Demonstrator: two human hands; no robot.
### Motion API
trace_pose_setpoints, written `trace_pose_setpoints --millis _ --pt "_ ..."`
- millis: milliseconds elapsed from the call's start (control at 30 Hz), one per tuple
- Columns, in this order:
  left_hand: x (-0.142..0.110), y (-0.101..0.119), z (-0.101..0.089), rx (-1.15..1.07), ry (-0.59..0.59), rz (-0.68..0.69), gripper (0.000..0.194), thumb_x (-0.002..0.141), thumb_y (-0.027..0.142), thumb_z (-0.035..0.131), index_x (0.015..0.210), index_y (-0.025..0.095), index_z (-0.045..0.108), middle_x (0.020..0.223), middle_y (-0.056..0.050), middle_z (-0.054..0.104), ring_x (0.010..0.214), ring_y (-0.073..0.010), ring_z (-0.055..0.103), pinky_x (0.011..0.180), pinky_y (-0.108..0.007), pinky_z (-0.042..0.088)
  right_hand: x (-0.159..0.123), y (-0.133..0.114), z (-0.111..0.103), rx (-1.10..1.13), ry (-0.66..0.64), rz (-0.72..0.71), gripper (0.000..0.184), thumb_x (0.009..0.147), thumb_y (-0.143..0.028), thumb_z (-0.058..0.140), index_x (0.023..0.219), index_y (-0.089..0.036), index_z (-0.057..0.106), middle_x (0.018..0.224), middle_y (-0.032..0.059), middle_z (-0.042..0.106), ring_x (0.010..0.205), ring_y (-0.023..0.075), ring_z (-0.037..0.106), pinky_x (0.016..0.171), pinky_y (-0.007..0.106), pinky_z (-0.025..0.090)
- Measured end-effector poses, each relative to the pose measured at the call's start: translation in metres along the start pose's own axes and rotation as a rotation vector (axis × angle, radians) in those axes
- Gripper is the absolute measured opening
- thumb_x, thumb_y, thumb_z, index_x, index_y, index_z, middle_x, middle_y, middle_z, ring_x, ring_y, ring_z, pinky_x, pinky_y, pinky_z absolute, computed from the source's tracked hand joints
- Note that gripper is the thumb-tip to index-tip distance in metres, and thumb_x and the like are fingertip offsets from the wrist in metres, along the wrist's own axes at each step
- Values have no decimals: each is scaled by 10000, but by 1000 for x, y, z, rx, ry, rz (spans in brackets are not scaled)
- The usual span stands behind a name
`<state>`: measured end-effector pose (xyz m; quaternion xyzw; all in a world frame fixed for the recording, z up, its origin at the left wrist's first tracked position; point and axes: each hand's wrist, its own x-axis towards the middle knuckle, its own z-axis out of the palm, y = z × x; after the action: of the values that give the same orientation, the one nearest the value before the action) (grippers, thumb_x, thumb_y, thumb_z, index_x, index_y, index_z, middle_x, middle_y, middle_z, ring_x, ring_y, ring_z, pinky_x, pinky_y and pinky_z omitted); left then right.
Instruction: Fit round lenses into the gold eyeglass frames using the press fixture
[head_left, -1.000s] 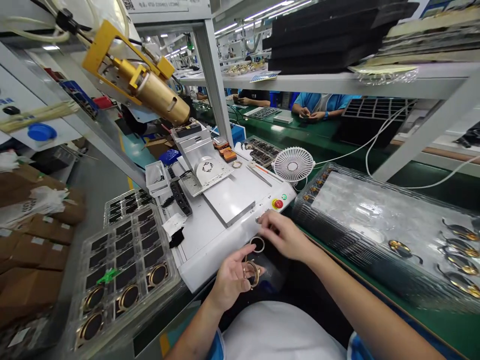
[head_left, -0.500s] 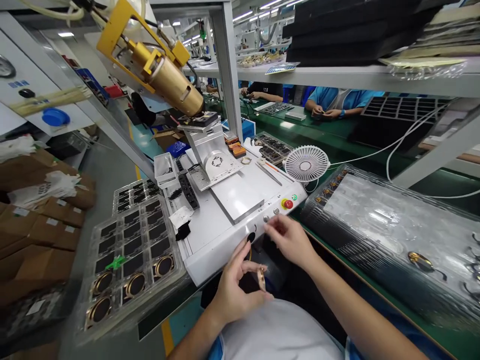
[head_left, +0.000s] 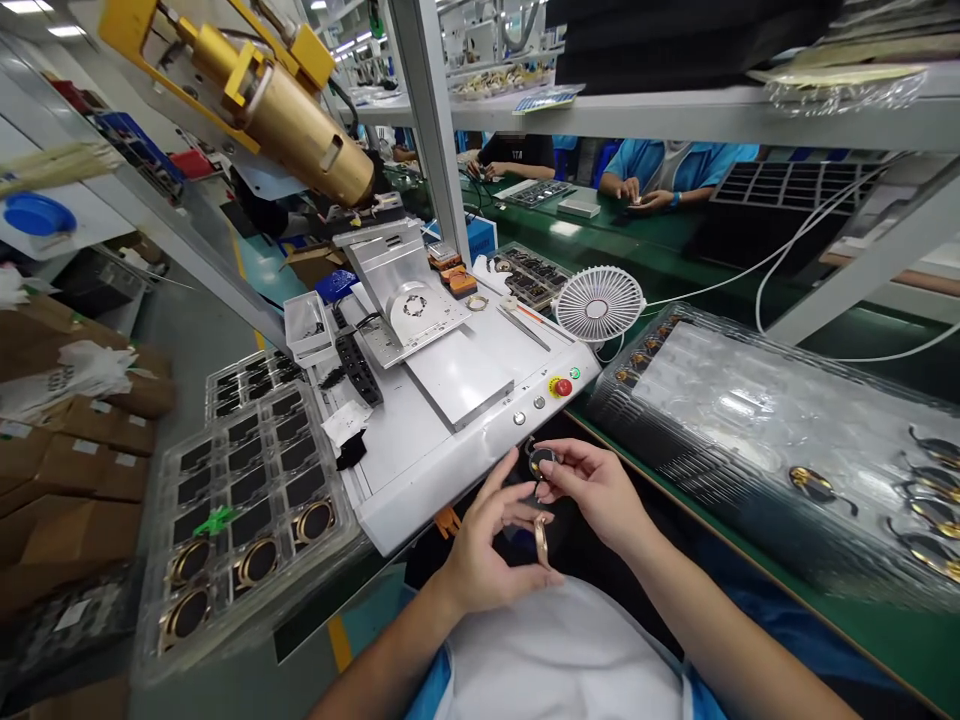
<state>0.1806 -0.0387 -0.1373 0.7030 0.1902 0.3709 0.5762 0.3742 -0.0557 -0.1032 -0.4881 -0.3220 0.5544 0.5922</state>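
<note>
– Ring (head_left: 541, 541) first: where is it?

– In the left hand (head_left: 484, 550), just in front of the person's white-fronted garment (head_left: 562, 650). It's gold-coloured and turned nearly edge-on.

– And how do the fingers (head_left: 498, 482) hold it?

– Thumb tip at its lower end, another fingertip at its upper end, so it bridges the space between them. The index finger isn't part of that pinch; it stretches out past the ring, toward the machine.

– What about the right hand (head_left: 596, 490)?

– Its thumb and fingertips are pinching a dark disc (head_left: 541, 460) with a bit of yellow on it. That disc sits just beyond the ring, apart from it, close to the left index fingertip. Whether that fingertip touches it, I can't tell.

– What's around them?

– The white machine base (head_left: 427, 490) is just past both hands, with round metal buttons (head_left: 519, 419) and a red button (head_left: 562, 387) along its front edge. A small white fan (head_left: 600, 305) stands beyond, to the right.

– And either side?

– On the left, a clear tray (head_left: 223, 572) with gold-rimmed rounds (head_left: 257, 562) in its near compartments and a green piece (head_left: 215, 521) farther up. On the right, a stack of clear trays (head_left: 705, 400) on the green tabletop (head_left: 892, 640), black-and-gold parts (head_left: 814, 484) on top.
</note>
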Motion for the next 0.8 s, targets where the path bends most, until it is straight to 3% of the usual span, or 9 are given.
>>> trace_pose_setpoints --millis 67,167,333,433,533,633,700,800 --pt "2 -1 -3 -30 8 6 903 645 256 969 1441 271 544 1731 -250 128 1052 -320 776 914 -440 656 -3 0 0 -36 11 13 424 714 -492 907 919 -162 738 662 31 705 565 171 665 569 307 600" --pt "7 -2 -8 116 -71 64 883 646 253 964 1427 248 554 1689 -269 268 1039 -316 780 932 -451 650 -6 -2 -1 -67 18 32 425 692 -492 921 874 -159 728 653 27 702 550 172 674 555 300 605" --pt "11 1 -15 370 -183 173 844 727 260 907 1468 246 502 1565 -235 506 1332 -393 622 1068 -537 565 -7 -7 -3 -27 -65 81 444 585 -419 991 841 -154 741 709 35 728 622 194 722 605 308 632" --pt "8 0 -14 281 -183 148 886 717 242 916 1483 274 471 1600 -240 457 1169 -331 731 1001 -489 610 -8 -8 -2 10 -48 67 417 647 -465 957 835 -158 746 706 32 716 607 173 698 598 303 619" --pt "4 -3 -10 12 -47 108 846 662 202 954 1400 275 547 1633 -238 405 1061 -296 775 900 -418 651 -9 -8 -1 56 1 81 416 658 -471 950 806 -159 719 601 -7 648 504 120 591 490 238 524" --pt "4 -7 -8 -256 176 20 545 732 204 918 1211 241 662 1406 -154 671 1147 -296 747 975 -421 617 -11 -11 -3 95 -26 152 417 646 -445 958 752 -156 677 573 -30 601 467 77 494 429 188 401" --pt "7 -9 -7 -387 271 -46 444 755 271 910 1137 229 688 1231 -112 773 1157 -271 741 1003 -412 599 -12 -13 -4 91 -72 200 415 646 -439 957 718 -146 670 616 -14 625 517 73 508 471 181 415" --pt "11 -12 -3 -478 302 -102 502 707 368 938 1128 227 704 1236 -111 781 1102 -249 759 982 -395 609 -17 -14 0 94 -122 297 419 610 -430 968 698 -139 680 703 20 679 626 108 595 608 230 517"
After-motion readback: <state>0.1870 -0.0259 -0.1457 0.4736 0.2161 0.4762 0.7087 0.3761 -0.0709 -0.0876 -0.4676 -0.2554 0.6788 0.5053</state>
